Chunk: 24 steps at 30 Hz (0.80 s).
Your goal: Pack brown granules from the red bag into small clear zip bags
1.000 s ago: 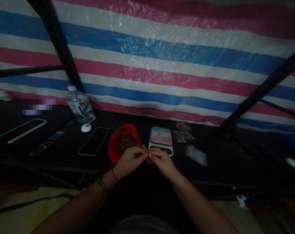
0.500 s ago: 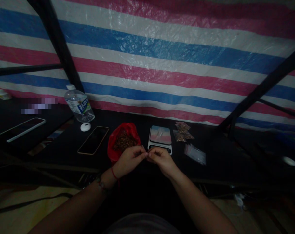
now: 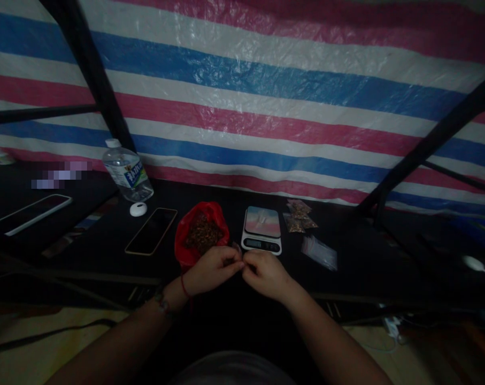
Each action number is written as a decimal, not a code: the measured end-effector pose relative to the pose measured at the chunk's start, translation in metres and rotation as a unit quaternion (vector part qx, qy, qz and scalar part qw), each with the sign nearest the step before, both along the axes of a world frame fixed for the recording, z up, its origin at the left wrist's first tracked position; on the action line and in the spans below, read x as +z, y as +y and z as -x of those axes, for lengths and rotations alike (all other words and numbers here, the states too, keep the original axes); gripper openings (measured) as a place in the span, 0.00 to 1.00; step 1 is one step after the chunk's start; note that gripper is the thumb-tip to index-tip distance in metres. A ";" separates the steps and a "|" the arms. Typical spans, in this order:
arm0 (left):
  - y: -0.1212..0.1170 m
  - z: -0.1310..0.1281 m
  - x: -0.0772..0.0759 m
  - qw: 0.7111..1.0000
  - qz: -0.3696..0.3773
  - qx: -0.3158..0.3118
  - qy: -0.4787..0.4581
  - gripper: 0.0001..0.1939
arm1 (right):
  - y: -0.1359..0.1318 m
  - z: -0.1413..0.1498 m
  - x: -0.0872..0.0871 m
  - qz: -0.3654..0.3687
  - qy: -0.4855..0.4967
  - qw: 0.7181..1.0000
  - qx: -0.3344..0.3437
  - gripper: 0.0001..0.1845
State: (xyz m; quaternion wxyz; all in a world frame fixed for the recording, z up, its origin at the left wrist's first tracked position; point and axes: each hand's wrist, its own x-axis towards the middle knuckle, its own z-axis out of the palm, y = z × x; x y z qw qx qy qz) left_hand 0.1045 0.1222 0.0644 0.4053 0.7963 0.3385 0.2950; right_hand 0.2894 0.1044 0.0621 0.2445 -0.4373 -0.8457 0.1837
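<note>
My left hand (image 3: 212,268) and my right hand (image 3: 265,274) meet fingertip to fingertip at the near edge of a black table (image 3: 362,267). Both pinch a small clear plastic bag (image 3: 237,249) that sticks up between them; its contents are too dark to make out. Just behind my left hand sits an open red bag (image 3: 200,232) full of small brown pieces. Behind my right hand stands a small digital kitchen scale (image 3: 261,229) with nothing on its platform.
Several filled small bags (image 3: 298,216) and a pile of empty clear bags (image 3: 319,251) lie right of the scale. Left are a phone (image 3: 151,230), a white round object (image 3: 138,209), a water bottle (image 3: 126,172) and another phone (image 3: 30,214). A striped tarp (image 3: 266,101) hangs behind.
Both hands have dropped slightly toward me and away from the scale, still pinched together on the small bag. The scale's display now shows in front of my right hand.
</note>
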 end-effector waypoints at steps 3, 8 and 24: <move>-0.003 -0.001 0.002 1.000 -0.007 0.017 -0.008 0.10 | -0.004 0.007 -0.003 -0.034 -0.006 0.998 -0.057 0.08; -0.007 -0.003 -0.001 0.997 -0.006 0.078 0.021 0.07 | -0.006 0.013 -0.007 -0.062 -0.033 0.989 -0.128 0.07; 0.009 0.030 0.024 0.987 0.003 0.141 -0.072 0.10 | 0.035 0.007 -0.025 0.126 0.408 0.901 -0.069 0.17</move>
